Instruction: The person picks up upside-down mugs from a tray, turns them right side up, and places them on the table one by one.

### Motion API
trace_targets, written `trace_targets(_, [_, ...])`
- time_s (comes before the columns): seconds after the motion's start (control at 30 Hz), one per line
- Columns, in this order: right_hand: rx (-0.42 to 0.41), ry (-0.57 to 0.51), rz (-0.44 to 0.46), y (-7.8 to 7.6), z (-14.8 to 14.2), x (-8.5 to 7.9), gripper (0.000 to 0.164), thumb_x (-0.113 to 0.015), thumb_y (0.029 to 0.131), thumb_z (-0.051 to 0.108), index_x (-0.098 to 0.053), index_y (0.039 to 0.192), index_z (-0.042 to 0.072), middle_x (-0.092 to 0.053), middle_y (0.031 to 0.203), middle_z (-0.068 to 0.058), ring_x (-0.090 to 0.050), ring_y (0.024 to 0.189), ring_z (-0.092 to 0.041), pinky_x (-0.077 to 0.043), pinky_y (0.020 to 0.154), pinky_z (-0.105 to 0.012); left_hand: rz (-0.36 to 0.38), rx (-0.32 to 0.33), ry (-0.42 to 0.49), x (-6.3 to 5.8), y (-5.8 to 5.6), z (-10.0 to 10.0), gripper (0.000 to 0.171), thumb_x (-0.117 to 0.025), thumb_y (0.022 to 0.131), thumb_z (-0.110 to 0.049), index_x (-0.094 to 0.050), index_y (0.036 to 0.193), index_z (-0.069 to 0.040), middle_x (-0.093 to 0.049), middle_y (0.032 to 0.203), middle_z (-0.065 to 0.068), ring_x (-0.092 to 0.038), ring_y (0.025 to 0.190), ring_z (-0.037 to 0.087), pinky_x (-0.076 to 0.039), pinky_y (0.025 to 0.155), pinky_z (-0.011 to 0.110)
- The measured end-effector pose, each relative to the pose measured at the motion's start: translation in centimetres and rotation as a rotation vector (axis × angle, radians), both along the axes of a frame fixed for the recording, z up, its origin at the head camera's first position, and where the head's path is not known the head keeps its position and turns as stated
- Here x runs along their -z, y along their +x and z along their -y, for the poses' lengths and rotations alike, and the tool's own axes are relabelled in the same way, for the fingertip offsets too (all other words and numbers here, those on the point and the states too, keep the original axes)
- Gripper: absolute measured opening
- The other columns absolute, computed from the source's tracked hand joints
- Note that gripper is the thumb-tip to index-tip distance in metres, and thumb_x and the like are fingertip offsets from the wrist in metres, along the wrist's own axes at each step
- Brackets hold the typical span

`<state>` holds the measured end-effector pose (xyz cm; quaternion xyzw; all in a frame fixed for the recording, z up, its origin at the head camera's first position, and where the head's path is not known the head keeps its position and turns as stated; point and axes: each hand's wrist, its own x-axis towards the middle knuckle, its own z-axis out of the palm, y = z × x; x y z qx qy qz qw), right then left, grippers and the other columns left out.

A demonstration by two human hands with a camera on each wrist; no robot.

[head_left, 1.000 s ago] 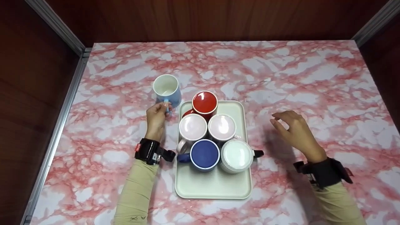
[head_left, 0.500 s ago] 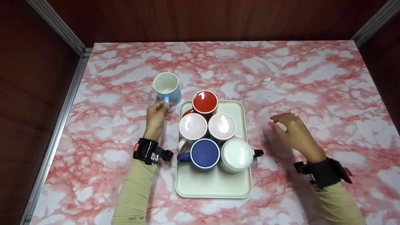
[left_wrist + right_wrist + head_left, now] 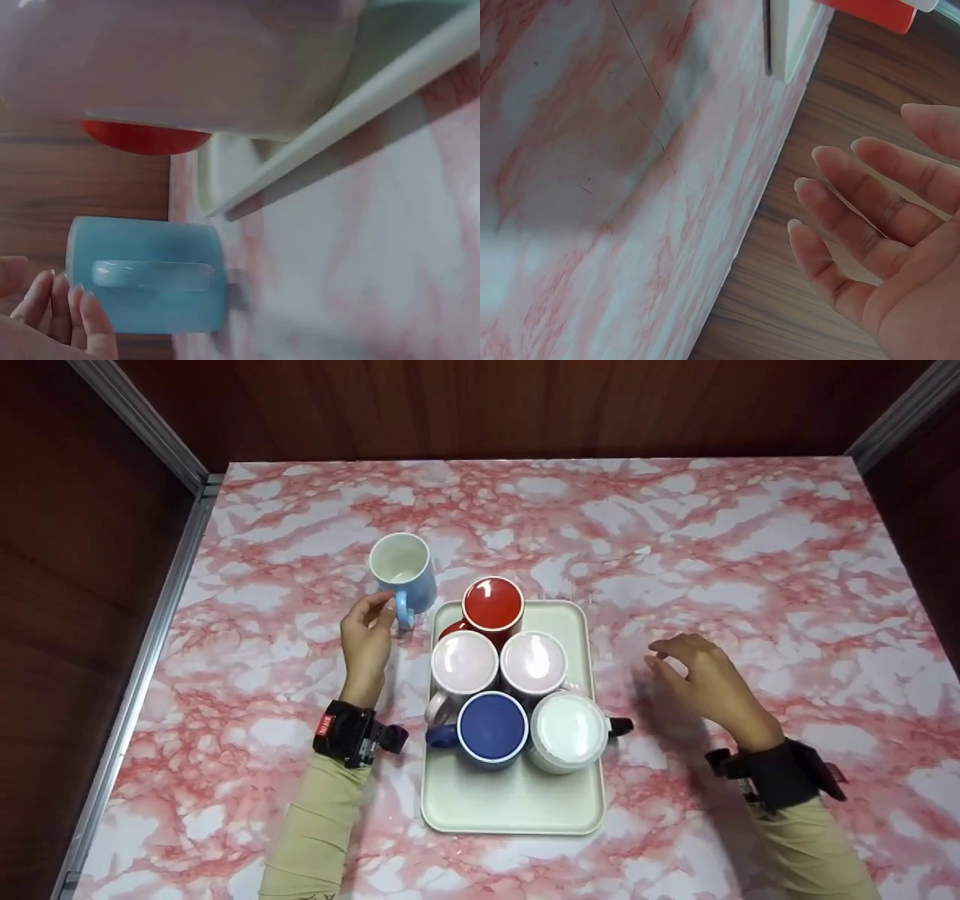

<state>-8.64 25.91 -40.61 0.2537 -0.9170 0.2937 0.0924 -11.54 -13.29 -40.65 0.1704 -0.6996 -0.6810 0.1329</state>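
A light blue mug (image 3: pixel 416 591) stands upright on the table, just off the tray's far left corner, its handle facing me. Close beside that handle is my left hand (image 3: pixel 366 641), its fingers loosely bent and holding nothing. In the left wrist view the fingertips (image 3: pixel 94 315) lie near the blue mug (image 3: pixel 150 240), and the handle is free of them. My right hand (image 3: pixel 701 675) hovers to the right of the tray, fingers relaxed with nothing in them. The right wrist view shows its fingers (image 3: pixel 877 202) spread apart.
A cream tray (image 3: pixel 512 810) bears a red mug (image 3: pixel 492 604), two pale pink mugs (image 3: pixel 464 661), a dark blue mug (image 3: pixel 492 727) and a white mug (image 3: pixel 568 731) with a black handle. Wooden panels (image 3: pixel 525 409) border the marbled table (image 3: pixel 750 547).
My left hand has let go of the light blue mug's handle and drawn slightly back to the left. The mug stays in nearly the same spot. My right hand has hardly moved.
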Motion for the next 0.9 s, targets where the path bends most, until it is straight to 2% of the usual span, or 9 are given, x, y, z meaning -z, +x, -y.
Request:
trace_targets(0.13, [0.003,-0.001,0.01,0.1,0.0,-0.1,0.015,-0.064,0.081,-0.002,-0.065,0.095,-0.007,-0.063,0.086,-0.017,-0.057,0.082,-0.03,-0.043,0.068,-0.041,-0.07,0.078,-0.041,-0.8,0.3,-0.7,0.017,-0.059,0.087,-0.001,-0.061,0.1,0.009,-0.06,0.092,0.013,-0.054,0.082,0.016,-0.044,0.066,0.02])
trace_targets(0.23, [-0.001,0.0,0.014,0.1,0.0,-0.1,0.015,-0.064,0.082,-0.002,-0.065,0.096,-0.007,-0.063,0.086,-0.017,-0.057,0.082,-0.03,-0.044,0.068,-0.041,-0.082,0.182,-0.072,-1.1,0.5,-1.3,0.018,-0.06,0.086,-0.002,-0.061,0.099,0.01,-0.062,0.089,0.013,-0.056,0.079,0.015,-0.045,0.069,0.021])
trace_targets(0.3, [-0.006,0.002,0.015,0.1,0.0,-0.1,0.015,-0.064,0.082,-0.002,-0.065,0.096,-0.008,-0.063,0.085,-0.016,-0.057,0.081,-0.029,-0.044,0.068,-0.041,-0.062,0.267,-0.111,-1.2,0.5,-1.6,0.019,-0.06,0.086,-0.003,-0.061,0.1,0.01,-0.063,0.089,0.015,-0.056,0.082,0.017,-0.044,0.073,0.023])
trace_targets(0.4, [-0.008,0.005,0.014,0.1,0.1,0.0,0.015,-0.064,0.082,-0.002,-0.065,0.095,-0.008,-0.064,0.086,-0.016,-0.058,0.08,-0.029,-0.045,0.067,-0.041,0.007,0.388,-0.203,-1.3,0.4,-1.9,0.021,-0.058,0.088,-0.006,-0.062,0.103,0.009,-0.064,0.094,0.017,-0.057,0.089,0.02,-0.043,0.08,0.028])
trace_targets(0.53, [-0.007,0.007,0.002,0.2,0.1,0.0,0.013,-0.065,0.081,-0.002,-0.066,0.093,-0.008,-0.064,0.087,-0.018,-0.058,0.08,-0.029,-0.045,0.065,-0.041,0.082,0.512,-0.325,-1.2,0.1,-2.0,0.024,-0.056,0.09,-0.011,-0.063,0.105,0.006,-0.063,0.1,0.018,-0.056,0.096,0.026,-0.042,0.085,0.033])
trace_targets(0.63, [-0.014,0.008,-0.005,0.1,0.1,0.1,0.014,-0.065,0.08,-0.003,-0.065,0.092,-0.009,-0.064,0.087,-0.019,-0.059,0.08,-0.03,-0.046,0.066,-0.041,0.097,0.592,-0.347,-0.9,-0.4,-1.9,0.025,-0.055,0.09,-0.01,-0.062,0.105,0.008,-0.063,0.101,0.02,-0.056,0.096,0.026,-0.042,0.085,0.032])
trace_targets(0.73, [-0.019,0.01,-0.006,0.1,0.1,0.2,0.014,-0.065,0.08,-0.003,-0.065,0.092,-0.009,-0.064,0.087,-0.02,-0.059,0.08,-0.031,-0.046,0.067,-0.042,0.107,0.653,-0.33,-0.5,-0.9,-1.7,0.023,-0.056,0.089,-0.008,-0.062,0.102,0.01,-0.063,0.096,0.019,-0.056,0.087,0.02,-0.043,0.079,0.027])
trace_targets(0.9, [-0.022,0.006,-0.008,0.0,0.1,0.3,0.013,-0.065,0.08,-0.003,-0.065,0.092,-0.009,-0.064,0.086,-0.019,-0.059,0.08,-0.03,-0.047,0.066,-0.041,0.152,0.689,-0.274,-0.1,-1.5,-1.4,0.022,-0.059,0.088,-0.007,-0.063,0.1,0.011,-0.063,0.088,0.01,-0.052,0.077,0.009,-0.042,0.067,0.02])
